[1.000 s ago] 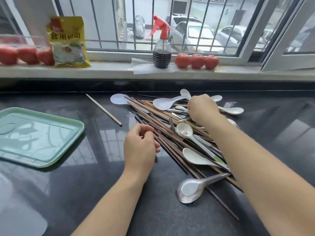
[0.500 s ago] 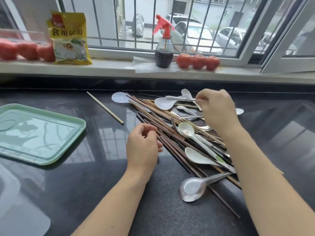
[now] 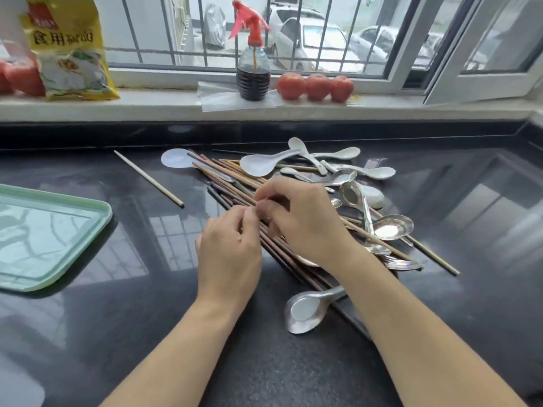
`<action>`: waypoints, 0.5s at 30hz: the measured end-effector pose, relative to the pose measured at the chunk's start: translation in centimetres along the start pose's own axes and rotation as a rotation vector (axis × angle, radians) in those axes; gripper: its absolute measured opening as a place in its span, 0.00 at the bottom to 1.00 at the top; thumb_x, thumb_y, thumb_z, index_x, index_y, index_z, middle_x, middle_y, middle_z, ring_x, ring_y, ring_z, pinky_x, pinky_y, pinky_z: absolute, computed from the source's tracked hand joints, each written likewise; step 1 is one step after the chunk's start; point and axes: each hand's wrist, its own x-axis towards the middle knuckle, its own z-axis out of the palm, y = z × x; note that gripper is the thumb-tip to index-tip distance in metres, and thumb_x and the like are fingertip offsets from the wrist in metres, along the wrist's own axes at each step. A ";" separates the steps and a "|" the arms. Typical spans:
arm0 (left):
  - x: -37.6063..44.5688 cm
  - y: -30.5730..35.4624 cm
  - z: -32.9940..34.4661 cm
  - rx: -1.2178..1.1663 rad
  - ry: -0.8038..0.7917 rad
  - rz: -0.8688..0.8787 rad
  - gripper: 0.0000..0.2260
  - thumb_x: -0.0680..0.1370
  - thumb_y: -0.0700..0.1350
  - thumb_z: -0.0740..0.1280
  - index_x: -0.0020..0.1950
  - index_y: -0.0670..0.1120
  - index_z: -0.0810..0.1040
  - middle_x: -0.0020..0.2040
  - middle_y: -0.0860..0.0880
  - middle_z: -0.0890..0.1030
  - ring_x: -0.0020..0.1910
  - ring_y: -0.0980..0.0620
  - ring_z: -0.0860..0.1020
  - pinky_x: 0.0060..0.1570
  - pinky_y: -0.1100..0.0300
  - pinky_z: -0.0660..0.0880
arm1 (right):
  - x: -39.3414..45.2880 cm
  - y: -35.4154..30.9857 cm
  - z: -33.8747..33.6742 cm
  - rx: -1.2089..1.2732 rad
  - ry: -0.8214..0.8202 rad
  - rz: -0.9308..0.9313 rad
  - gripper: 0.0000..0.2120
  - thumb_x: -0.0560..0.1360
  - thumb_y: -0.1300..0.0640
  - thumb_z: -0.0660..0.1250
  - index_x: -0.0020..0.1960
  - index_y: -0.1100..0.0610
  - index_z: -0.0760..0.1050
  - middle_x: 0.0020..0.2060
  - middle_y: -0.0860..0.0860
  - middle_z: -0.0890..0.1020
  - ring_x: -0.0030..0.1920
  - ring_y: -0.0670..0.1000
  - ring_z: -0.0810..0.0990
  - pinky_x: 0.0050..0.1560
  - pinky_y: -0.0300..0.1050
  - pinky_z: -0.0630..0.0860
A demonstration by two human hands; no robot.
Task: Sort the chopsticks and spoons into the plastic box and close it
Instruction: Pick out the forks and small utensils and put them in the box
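A heap of dark and light wooden chopsticks [image 3: 223,177] lies across the black counter, mixed with white ceramic spoons [image 3: 258,165] and metal spoons [image 3: 392,227]. One large metal spoon [image 3: 305,312] sits at the near end of the heap. My left hand [image 3: 232,251] is on the left side of the bundle, its fingers curled round the chopsticks. My right hand [image 3: 302,221] meets it from the right, thumb and fingers pinching the same chopsticks. A single pale chopstick [image 3: 148,178] lies apart to the left. A green plastic tray-like lid [image 3: 97,224] lies flat at the far left.
On the windowsill stand a yellow food bag [image 3: 69,51], a red-topped spray bottle [image 3: 253,77] and three tomatoes [image 3: 316,86], with more tomatoes [image 3: 23,77] at the left. A pale translucent edge [image 3: 17,386] shows at the bottom left corner.
My right hand left the spoons at the back of the heap and came down and left to meet my left hand on the chopsticks. The camera moved closer.
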 end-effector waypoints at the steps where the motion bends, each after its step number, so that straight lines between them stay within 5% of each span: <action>1: -0.1 0.0 0.0 0.011 -0.029 0.015 0.14 0.84 0.52 0.59 0.42 0.52 0.78 0.36 0.55 0.79 0.41 0.51 0.78 0.46 0.46 0.76 | 0.0 0.0 -0.4 0.080 -0.011 0.059 0.06 0.78 0.65 0.68 0.54 0.57 0.80 0.35 0.49 0.84 0.29 0.48 0.82 0.36 0.42 0.81; 5: -0.3 0.3 -0.3 -0.006 -0.042 -0.021 0.11 0.85 0.47 0.61 0.44 0.51 0.77 0.36 0.55 0.78 0.38 0.55 0.76 0.38 0.59 0.70 | 0.8 0.8 -3.5 0.213 0.182 0.180 0.06 0.81 0.63 0.65 0.53 0.56 0.79 0.38 0.53 0.86 0.29 0.53 0.83 0.34 0.47 0.81; 9: -0.2 0.7 -0.5 -0.172 0.024 -0.140 0.12 0.86 0.47 0.60 0.44 0.48 0.76 0.37 0.46 0.77 0.30 0.56 0.71 0.34 0.55 0.70 | 0.8 4.7 -8.9 -0.163 0.560 0.291 0.07 0.79 0.58 0.66 0.46 0.49 0.81 0.35 0.46 0.85 0.34 0.50 0.84 0.41 0.49 0.83; 12: -0.1 0.7 -0.5 -0.208 0.038 -0.172 0.11 0.85 0.46 0.59 0.45 0.51 0.76 0.36 0.49 0.78 0.32 0.46 0.76 0.35 0.47 0.74 | 0.1 7.7 -10.9 -0.418 0.444 0.506 0.09 0.77 0.57 0.65 0.48 0.48 0.84 0.41 0.46 0.86 0.48 0.54 0.83 0.56 0.54 0.80; 15: -0.1 0.6 -0.5 -0.241 0.037 -0.207 0.11 0.86 0.43 0.58 0.47 0.52 0.76 0.35 0.55 0.78 0.29 0.48 0.75 0.29 0.49 0.73 | -0.4 9.0 -11.3 -0.518 0.367 0.622 0.13 0.78 0.62 0.63 0.51 0.49 0.85 0.50 0.52 0.86 0.55 0.57 0.81 0.61 0.51 0.78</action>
